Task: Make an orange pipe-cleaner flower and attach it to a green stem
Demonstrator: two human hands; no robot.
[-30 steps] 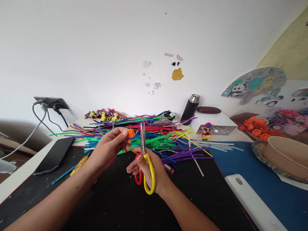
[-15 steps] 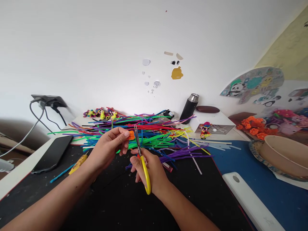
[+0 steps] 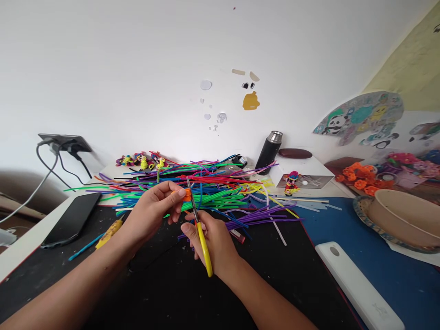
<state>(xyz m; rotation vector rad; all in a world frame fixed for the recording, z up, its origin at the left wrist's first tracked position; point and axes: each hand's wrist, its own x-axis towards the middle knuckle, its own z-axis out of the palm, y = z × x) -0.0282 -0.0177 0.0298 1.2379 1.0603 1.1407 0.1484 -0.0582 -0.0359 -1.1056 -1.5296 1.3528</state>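
Left hand (image 3: 151, 213) pinches a small orange pipe-cleaner piece (image 3: 187, 194) between thumb and fingertips, fingers closed on it, held up above the black worktop (image 3: 165, 293) just in front of the pile of coloured pipe cleaners (image 3: 206, 190). Right hand (image 3: 211, 240) grips the yellow-handled scissors (image 3: 199, 224), fingers wrapped through the loops; blades point up and left, tips touching or just beside the orange piece — whether the blades have bitten in cannot be told.

Judgement on technique: keep the left fingertips clear of the blade line, hold the piece steady, and cut with the blade tips in a short snip, close to the body of the piece, so no wire stub is left.

Orange piece: small, fuzzy, bunched or coiled rather than straight; partly hidden by the thumb. Similar orange shapes (image 3: 360, 178) lie well apart at far right.
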